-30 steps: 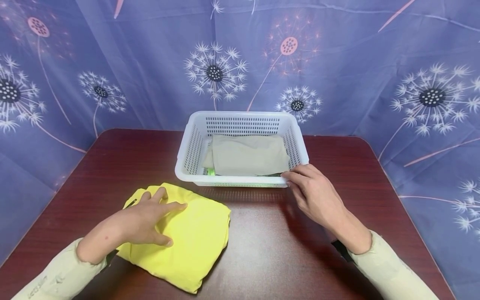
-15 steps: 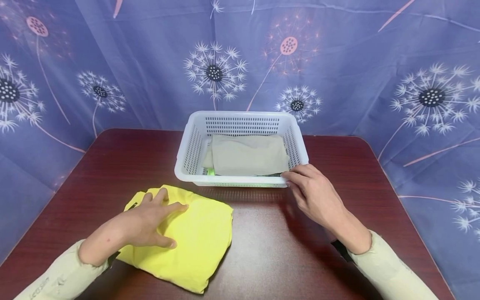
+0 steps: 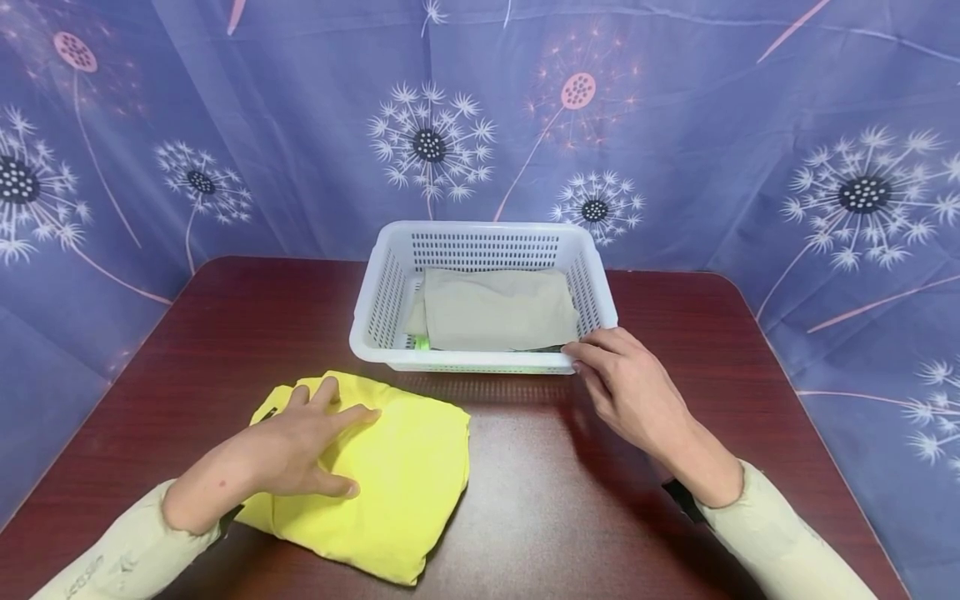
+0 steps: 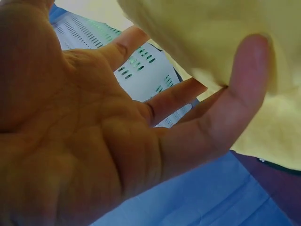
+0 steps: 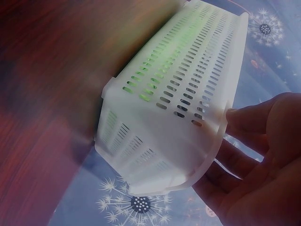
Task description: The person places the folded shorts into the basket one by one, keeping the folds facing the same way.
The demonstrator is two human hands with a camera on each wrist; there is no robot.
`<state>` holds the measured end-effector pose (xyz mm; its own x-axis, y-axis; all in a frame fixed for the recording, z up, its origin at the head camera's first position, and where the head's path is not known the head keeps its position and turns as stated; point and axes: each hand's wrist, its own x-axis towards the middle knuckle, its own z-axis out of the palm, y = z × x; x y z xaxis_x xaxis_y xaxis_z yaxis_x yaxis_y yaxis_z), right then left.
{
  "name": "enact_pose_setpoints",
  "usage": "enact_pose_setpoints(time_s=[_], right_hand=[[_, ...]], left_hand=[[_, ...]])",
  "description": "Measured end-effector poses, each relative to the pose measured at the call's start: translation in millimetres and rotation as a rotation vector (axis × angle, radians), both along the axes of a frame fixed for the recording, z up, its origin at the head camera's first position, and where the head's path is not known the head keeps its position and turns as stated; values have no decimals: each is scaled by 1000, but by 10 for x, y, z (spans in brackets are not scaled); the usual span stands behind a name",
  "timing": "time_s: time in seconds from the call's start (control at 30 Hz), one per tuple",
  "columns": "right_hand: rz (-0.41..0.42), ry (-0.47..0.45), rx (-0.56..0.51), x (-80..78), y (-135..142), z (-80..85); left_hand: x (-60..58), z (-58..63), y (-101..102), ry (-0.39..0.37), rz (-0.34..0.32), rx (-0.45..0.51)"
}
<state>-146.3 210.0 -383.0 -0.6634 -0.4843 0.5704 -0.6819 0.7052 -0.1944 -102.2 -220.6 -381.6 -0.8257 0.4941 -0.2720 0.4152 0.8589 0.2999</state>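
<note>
One folded yellow cloth (image 3: 405,467) lies directly under the left hand's fingers, flat but loosely bundled, with its far right corner reaching out past the index finger and its near corner well beyond the thumb. The left hand (image 3: 288,450) is spread over it, thumb and fingers apart and only gently bent, touching the fabric without clasping it; the left wrist view shows a fingertip against the yellow folds. A small black patch (image 3: 269,414) shows on the cloth just outside those fingers, on the side away from the thumb.

Ahead of the left fingers and apart from the cloth stands a white perforated plastic basket (image 3: 480,357), upright. Its near right corner is in the grip of the right hand (image 3: 637,392), which pinches the rim between thumb and fingers. Inside, to the left of the right fingertips, lies a folded grey-beige cloth (image 3: 498,312). A dark strip (image 3: 551,349) peeks out right beside these fingertips, and a bright green piece (image 3: 421,342) shows at the opposite end; what either belongs to is hidden.

Beneath both hands spreads a reddish-brown wood-grain table (image 3: 525,500). Beyond all the fingers hangs a blue-violet dandelion-print curtain (image 3: 300,108). Pale sleeves (image 3: 787,537) end behind each hand, at the wrists.
</note>
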Motion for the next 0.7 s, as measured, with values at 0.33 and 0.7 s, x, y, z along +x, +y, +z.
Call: enact_pose_setpoints(time_s=[0.33, 0.7], right_hand=[[2, -3, 6, -8, 13, 6], [3, -3, 1, -8, 6, -4]], left_hand=[[15, -26, 47, 41, -14, 9], [46, -43, 102, 50, -5, 6]])
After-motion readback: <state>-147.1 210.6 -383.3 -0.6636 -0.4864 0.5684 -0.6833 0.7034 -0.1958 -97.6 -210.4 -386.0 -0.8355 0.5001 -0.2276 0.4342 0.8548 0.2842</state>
